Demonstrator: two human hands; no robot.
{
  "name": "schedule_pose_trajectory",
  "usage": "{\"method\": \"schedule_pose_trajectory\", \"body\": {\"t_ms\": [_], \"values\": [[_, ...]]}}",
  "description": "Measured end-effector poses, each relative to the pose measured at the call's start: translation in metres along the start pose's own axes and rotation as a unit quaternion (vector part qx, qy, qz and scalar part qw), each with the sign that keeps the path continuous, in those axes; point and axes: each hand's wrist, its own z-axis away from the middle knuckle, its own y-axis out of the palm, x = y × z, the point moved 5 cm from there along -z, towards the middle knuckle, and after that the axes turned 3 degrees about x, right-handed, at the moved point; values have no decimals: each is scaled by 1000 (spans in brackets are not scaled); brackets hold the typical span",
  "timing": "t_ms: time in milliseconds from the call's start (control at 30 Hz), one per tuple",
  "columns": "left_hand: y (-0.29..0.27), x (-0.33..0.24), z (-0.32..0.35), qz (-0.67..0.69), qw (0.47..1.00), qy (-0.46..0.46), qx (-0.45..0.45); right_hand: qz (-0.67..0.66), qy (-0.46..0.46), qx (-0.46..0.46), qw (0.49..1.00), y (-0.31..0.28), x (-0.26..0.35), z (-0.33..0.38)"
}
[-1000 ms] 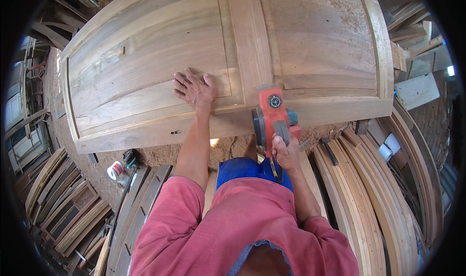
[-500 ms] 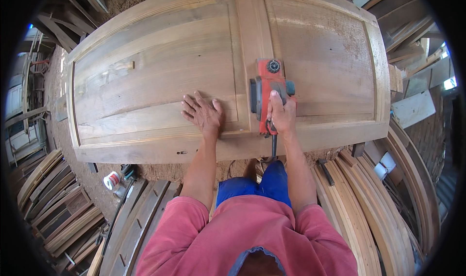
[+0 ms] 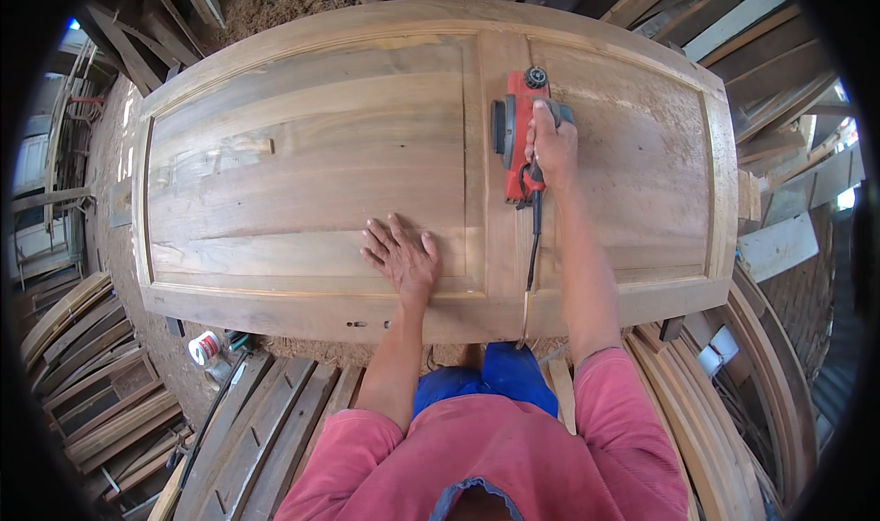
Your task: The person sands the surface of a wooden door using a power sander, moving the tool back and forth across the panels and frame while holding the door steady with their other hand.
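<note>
Gripping the red power tool (image 3: 520, 131) in curled fingers of the right hand (image 3: 555, 145), on the panelled door (image 3: 321, 182) toward its far edge; resting the left hand (image 3: 408, 266), spread-fingered, nearer the near edge. Could gouge wood through tilting, or jerk by catching the trailing cord (image 3: 536, 220).

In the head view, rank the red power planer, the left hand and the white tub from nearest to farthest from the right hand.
1. Red power planer, held in the right hand.
2. Left hand, resting on the panelled wooden door, left of the planer.
3. White tub, off the door, at lower left.
</note>
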Motion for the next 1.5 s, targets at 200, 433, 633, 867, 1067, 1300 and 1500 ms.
{"method": "schedule_pose_trajectory", "body": {"t_ms": [200,433,633,867,1067,1300,1500], "values": [[-4,-4,-3,13,1000,-2,10,-30,-19,-3,999,9,21,-69],[0,-1,-3,2,1000,-7,29,10,-16,-1,1000,23,45,-137],[-4,-3,-3,-2,999,-14,44,-12,-27,11,999,30,55,-200],[-5,-4,-4,-4,999,-9,49,-49,-30,22,998,27,63,-219],[3,3,0,0,1000,-3,28,-76,11,74,994,16,22,-122],[11,2,-2,-7,1000,-6,22,-96,74,87,989,-17,-39,60],[9,4,-2,2,1000,4,16,-20,84,50,995,-29,-68,233]]}}
